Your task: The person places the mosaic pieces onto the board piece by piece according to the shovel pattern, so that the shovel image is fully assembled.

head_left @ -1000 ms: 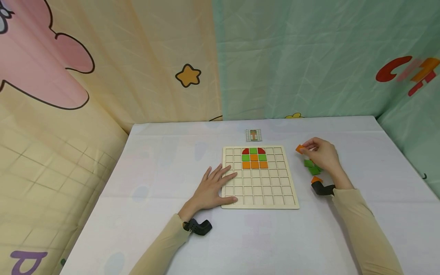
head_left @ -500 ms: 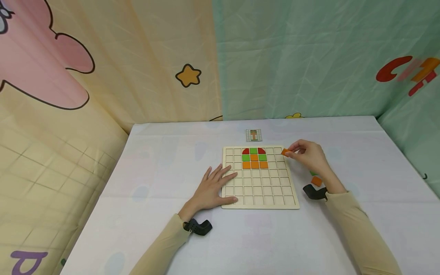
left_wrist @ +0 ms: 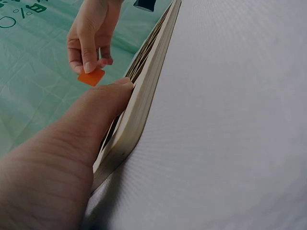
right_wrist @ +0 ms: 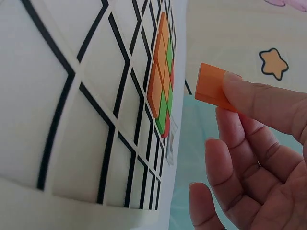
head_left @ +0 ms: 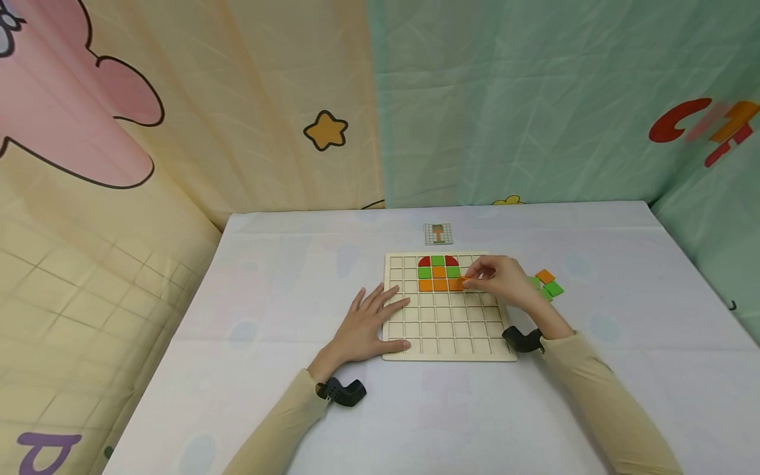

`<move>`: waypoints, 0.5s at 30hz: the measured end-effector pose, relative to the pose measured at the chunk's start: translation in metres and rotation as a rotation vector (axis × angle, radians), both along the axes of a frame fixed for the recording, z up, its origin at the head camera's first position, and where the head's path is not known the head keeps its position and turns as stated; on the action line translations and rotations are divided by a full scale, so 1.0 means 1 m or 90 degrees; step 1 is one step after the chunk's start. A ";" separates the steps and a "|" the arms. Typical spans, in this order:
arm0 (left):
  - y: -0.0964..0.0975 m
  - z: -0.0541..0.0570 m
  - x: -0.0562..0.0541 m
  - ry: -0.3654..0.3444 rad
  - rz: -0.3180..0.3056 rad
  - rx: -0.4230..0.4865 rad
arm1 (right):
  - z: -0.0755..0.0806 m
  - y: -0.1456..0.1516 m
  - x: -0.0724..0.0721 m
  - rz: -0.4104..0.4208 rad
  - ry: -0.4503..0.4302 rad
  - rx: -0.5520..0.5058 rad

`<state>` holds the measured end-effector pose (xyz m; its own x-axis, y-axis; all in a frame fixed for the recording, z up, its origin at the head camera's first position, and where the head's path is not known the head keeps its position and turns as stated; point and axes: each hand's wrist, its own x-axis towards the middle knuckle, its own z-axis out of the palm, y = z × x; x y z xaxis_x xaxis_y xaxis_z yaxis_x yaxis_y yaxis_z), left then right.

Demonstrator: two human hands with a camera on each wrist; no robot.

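My right hand [head_left: 505, 280] pinches an orange square tile [right_wrist: 211, 86] between thumb and fingers. In the head view it is over the right half of a pale wooden grid board [head_left: 463, 328], beside the laid tiles; the right wrist view shows the tile raised off the grid. With fingers spread, my left hand [head_left: 362, 326] rests along the board's left edge, its thumb [left_wrist: 103, 103] on the rim. Near the board's top sit red rounded corner tiles [head_left: 424, 261], green tiles [head_left: 437, 260] and a row of orange tiles [head_left: 440, 285].
Right of the board lie several loose green tiles [head_left: 554, 288] and a loose orange tile [head_left: 545, 276], partly behind the right hand. A small gridded picture card [head_left: 438, 233] lies beyond the board's far edge. Printed curtains [head_left: 522, 99] hang behind the white table [head_left: 285, 277].
My right hand has moved left from the loose tiles to above the board, carrying the orange tile. More of the loose tiles now show. My left hand has stayed still.
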<state>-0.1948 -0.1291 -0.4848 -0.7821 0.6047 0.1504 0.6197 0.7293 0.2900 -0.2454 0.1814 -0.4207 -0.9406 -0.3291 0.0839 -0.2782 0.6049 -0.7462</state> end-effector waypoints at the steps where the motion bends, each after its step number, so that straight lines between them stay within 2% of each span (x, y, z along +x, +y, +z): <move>1: 0.000 0.000 0.000 0.001 -0.001 0.001 | -0.001 -0.002 0.000 0.006 0.002 -0.001; 15: 0.000 0.000 0.000 0.005 -0.003 0.000 | -0.005 -0.028 -0.001 0.056 -0.029 0.051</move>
<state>-0.1950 -0.1294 -0.4851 -0.7783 0.6079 0.1570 0.6251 0.7265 0.2854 -0.2463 0.1536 -0.4255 -0.9100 -0.4144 0.0118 -0.2997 0.6380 -0.7093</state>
